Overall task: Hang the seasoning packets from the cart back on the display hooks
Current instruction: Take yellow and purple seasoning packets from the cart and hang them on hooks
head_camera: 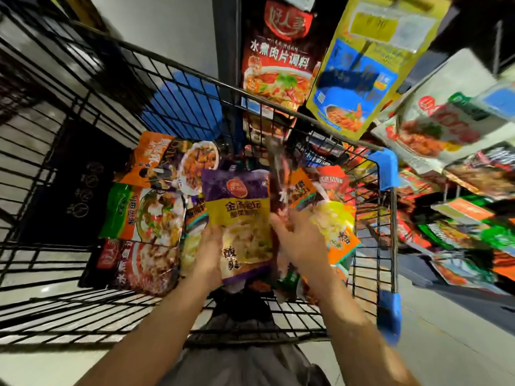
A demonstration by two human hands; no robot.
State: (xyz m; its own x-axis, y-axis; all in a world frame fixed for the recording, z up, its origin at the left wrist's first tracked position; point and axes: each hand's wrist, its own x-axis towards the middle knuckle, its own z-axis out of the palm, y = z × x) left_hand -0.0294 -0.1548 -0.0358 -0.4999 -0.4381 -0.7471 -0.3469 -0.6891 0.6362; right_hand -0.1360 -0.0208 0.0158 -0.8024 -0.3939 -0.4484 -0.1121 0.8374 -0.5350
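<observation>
Packets hang on the display rack at two o'clock; over the cart, my left hand grips a purple-yellow packet, my right hand too blurred to tell.

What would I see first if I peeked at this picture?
The purple-and-yellow packet in the middle, held up by the left hand over a black cart full of packets. Then the big red packet and yellow packet hanging at the top. The right hand is blurry beside it.
</observation>
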